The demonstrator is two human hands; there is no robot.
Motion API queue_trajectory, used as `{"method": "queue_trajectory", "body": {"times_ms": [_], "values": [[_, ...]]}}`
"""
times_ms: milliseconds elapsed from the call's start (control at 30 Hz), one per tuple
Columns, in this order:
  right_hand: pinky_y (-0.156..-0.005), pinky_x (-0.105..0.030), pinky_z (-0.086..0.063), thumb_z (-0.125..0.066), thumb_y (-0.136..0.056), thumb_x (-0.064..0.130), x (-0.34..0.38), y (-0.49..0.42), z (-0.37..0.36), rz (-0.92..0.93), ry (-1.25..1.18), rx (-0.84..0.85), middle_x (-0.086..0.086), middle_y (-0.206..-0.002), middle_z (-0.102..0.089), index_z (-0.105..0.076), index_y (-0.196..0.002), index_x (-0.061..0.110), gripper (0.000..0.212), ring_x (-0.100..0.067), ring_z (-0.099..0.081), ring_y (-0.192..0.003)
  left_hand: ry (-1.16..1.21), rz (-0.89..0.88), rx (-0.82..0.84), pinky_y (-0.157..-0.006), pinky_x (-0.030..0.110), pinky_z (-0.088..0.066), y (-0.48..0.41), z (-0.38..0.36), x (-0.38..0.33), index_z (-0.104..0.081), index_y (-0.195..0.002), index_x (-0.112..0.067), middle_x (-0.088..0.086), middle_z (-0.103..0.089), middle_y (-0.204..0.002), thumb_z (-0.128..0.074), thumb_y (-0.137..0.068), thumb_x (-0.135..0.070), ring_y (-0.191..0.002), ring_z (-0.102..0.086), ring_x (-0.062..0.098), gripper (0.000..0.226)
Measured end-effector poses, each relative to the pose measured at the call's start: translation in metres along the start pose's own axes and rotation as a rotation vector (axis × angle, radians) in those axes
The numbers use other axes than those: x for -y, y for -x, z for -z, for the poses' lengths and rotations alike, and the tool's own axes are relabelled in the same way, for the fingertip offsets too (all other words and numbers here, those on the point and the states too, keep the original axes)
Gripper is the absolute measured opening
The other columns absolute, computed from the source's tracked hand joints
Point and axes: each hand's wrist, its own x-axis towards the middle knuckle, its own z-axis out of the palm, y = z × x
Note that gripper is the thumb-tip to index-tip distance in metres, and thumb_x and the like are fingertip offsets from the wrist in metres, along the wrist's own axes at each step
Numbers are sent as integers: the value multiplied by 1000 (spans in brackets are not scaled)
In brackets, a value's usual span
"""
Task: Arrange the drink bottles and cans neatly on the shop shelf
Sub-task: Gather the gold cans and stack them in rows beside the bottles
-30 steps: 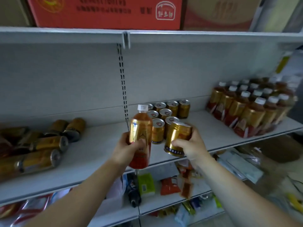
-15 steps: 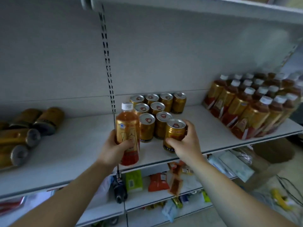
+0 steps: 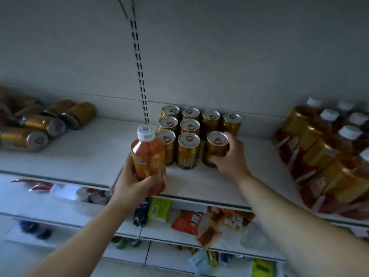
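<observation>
Now curled round a gold can (image 3: 216, 150) with the fingers (image 3: 233, 141) of the right hand (image 3: 229, 159), thumb low on the near wall; base on the shelf (image 3: 199, 186) or just above it, cannot tell which. Stands upright just right of the front row of the can block (image 3: 189, 126), with a small gap to the neighbour and what seems an unfilled slot behind. On the other side, wrapped round the lower half of a tea bottle (image 3: 148, 154) with the left hand (image 3: 133, 182), cap up, held in the air at the shelf's front edge, just left of the block. Looks like the placing step for the can. Next, probably: slide it flush against the neighbour or back into the open slot, then let go without knocking the row. After that, carry the bottle toward the upright bottles (image 3: 319, 148) at the shelf's right end. Yet to be stood up: loose cans (image 3: 40, 124) lying on their sides at the left end.
</observation>
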Motion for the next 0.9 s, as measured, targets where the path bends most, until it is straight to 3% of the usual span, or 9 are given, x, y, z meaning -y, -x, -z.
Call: {"method": "queue_trajectory", "body": {"times_ms": [200, 267, 400, 467, 567, 667, 733, 800, 900], "values": [[-103, -38, -42, -87, -61, 36, 1, -40, -7, 52, 101, 85, -3, -135, -55, -41, -135, 19, 89, -24, -53, -123, -197, 2, -6, -79, 23, -52, 5, -11, -4, -44, -119, -38, -10, -61, -110, -77, -73, -10, -98, -60, 5, 63], [-97, -33, -40, -86, -68, 26, -1, -45, -10, 58, 130, 74, -6, -134, -55, -44, -131, 15, 77, -27, -52, -122, -283, -9, 25, -64, 11, -52, 5, -12, -5, -38, -125, -32, -12, -58, -111, -78, -70, -4, -96, -58, 2, 74], [-97, -36, -42, -86, -66, 28, -3, -44, -11, 102, 150, 57, -10, -132, -55, -45, -129, 12, 78, -30, -51, -122, -324, -19, 54, -63, 7, -49, 5, -14, -8, -42, -127, -21, -5, -58, -113, -79, -67, 1, -93, -57, -7, 74], [-100, -37, -44, -83, -63, 37, 2, -37, -5, 135, 95, -23, -8, -130, -56, -46, -131, 14, 81, -25, -53, -120, -321, -29, 65, -64, 8, -49, 4, -17, -7, -44, -121, -24, -3, -56, -115, -79, -67, 2, -95, -56, -5, 70], [-91, -27, -45, -71, -78, 37, 27, 4, 14, 194, -132, -153, 10, -111, -57, -53, -125, 18, 53, 4, -53, -102, -342, -74, 145, -73, 16, -51, 5, -30, -6, -42, -107, -42, -13, -56, -110, -82, -64, -8, -100, -54, 0, 68], [-92, -21, -45, -59, -64, 68, 48, 57, 30, 100, -259, 161, 10, -123, -55, -45, -137, 26, 85, 4, -51, -107, -336, -101, 261, -68, 10, -48, 5, -54, -6, -44, -104, -41, -17, -57, -103, -83, -64, -7, -95, -55, -3, 65], [-95, -22, -46, -70, -56, 74, 53, 83, 34, 108, -316, 301, 17, -124, -57, -40, -137, 34, 95, 2, -54, -114, -310, -138, 364, -63, 11, -48, 4, -74, -8, -47, -104, -38, -14, -59, -101, -84, -62, -13, -87, -58, -3, 62], [-91, -23, -46, -83, -58, 56, 53, 95, 42, 53, -281, 231, 23, -113, -61, -39, -131, 38, 87, 0, -59, -109, -310, -213, 469, -67, 18, -51, 4, -92, -10, -52, -106, -37, -12, -64, -99, -86, -57, -25, -87, -61, -1, 61], [-89, -24, -48, -85, -65, 33, 54, 111, 63, 33, -162, -59, 21, -107, -61, -41, -124, 42, 74, -2, -61, -103, -281, -270, 651, -69, 16, -50, 4, -116, -17, -51, -108, -38, -17, -63, -98, -86, -62, -14, -85, -60, -9, 63]]}}
